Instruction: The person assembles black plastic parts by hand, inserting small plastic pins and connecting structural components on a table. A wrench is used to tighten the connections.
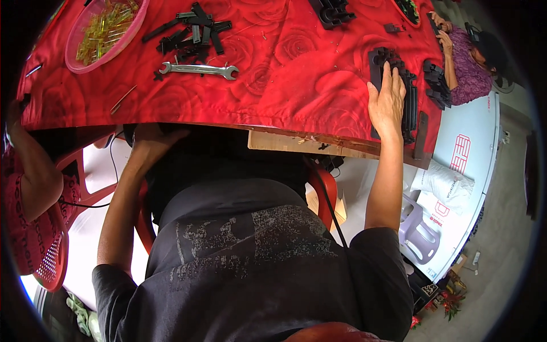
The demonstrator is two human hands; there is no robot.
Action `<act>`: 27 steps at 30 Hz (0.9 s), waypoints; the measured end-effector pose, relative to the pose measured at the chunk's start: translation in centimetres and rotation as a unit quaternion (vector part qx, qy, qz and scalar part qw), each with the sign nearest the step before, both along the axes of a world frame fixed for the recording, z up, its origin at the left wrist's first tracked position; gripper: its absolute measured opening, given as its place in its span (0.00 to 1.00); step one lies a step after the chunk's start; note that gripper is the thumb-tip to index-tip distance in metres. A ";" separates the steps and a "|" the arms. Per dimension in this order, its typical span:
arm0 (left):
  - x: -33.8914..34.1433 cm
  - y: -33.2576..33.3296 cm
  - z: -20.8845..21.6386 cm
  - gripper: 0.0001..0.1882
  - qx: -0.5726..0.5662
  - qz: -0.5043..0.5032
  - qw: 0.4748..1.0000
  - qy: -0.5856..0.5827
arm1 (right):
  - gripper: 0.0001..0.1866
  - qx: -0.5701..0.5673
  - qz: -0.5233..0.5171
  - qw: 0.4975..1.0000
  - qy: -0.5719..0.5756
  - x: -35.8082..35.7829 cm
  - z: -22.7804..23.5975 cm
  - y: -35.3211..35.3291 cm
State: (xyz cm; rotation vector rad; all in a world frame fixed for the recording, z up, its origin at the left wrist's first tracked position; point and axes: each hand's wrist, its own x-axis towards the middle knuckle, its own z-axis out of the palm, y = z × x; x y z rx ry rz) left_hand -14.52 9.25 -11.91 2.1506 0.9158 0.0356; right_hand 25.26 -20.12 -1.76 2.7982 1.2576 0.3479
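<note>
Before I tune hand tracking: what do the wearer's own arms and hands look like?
Left hand and right hand are ungloved; forearms bare. Upper arms sit in short charcoal sleeves, part of a T-shirt with a faded, speckled pale print across its front.

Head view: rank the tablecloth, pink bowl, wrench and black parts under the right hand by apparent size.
1. Red tablecloth
2. Pink bowl and black parts under the right hand: too alike to rank, parts partly covered
3. Wrench

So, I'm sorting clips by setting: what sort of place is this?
Probably a small informal workshop: a wrench, black parts and a pink basin of yellow pieces share a red tablecloth.
</note>
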 end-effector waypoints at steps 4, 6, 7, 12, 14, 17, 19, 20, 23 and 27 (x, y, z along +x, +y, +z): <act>0.3 0.4 -0.4 0.40 -0.020 -0.018 0.999 0.044 | 0.37 0.088 -0.006 0.995 0.036 0.8 0.7 -1.4; 0.0 0.5 -1.0 0.39 -0.030 -0.028 0.999 0.004 | 0.35 0.199 -0.031 0.977 0.066 1.7 0.8 -3.2; -0.2 0.5 -1.2 0.39 -0.031 -0.028 0.999 0.004 | 0.34 0.213 -0.069 0.974 0.023 1.8 1.0 -4.4; 0.1 0.3 0.1 0.39 -0.026 -0.012 1.000 -0.013 | 0.37 0.332 -0.279 0.901 -0.004 2.0 -0.1 -10.5; 0.3 -0.2 0.5 0.39 -0.006 -0.011 1.000 -0.018 | 0.38 0.434 -0.315 0.841 0.071 2.0 -1.6 -11.6; 1.0 -0.8 1.4 0.39 0.022 -0.017 1.000 0.006 | 0.40 0.525 -0.344 0.768 0.127 1.9 -2.4 -11.3; 1.1 -0.9 1.6 0.39 0.029 -0.025 0.999 0.033 | 0.41 0.529 -0.351 0.766 0.099 1.7 -2.4 -10.3; 1.2 -0.9 1.4 0.40 0.048 -0.029 0.998 0.032 | 0.41 0.531 -0.351 0.765 0.098 1.7 -2.2 -9.9; 0.9 -1.0 1.3 0.40 0.064 -0.030 0.997 0.013 | 0.39 0.557 -0.369 0.734 0.120 1.7 -2.1 -8.2; 0.6 -0.4 0.3 0.41 0.055 -0.049 0.997 0.000 | 0.38 0.550 -0.383 0.736 0.098 1.6 -1.9 -7.8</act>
